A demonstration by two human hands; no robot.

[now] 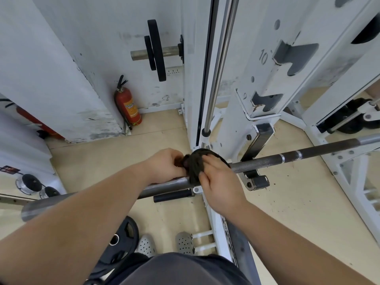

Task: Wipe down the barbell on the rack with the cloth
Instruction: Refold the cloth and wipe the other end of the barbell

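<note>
The right hand point(218, 182) is curled over the dark cloth point(194, 166) and presses it around the barbell point(308, 154), and the left hand point(164, 166), just beside it, pinches the bunched end of the same cloth with bent fingers, so both hands are holding it. The barbell lies across under both hands and rests in the hook point(257, 181) of the white rack point(261, 95), just right of the right hand. I judge the cloth is soft and light and will bunch, so it is better kept wrapped round the steel and gripped from above. The bar looks stiff and heavy and should stay in its hook while it is rubbed; the rough knurled part beyond the right hand may catch the fabric, and the smooth sleeve under the left forearm should slide easier. To the right, the hook and upright block the stroke very soon. To the left, the sleeve runs free to its end, with only a short black peg point(172, 196) close under the hands
</note>
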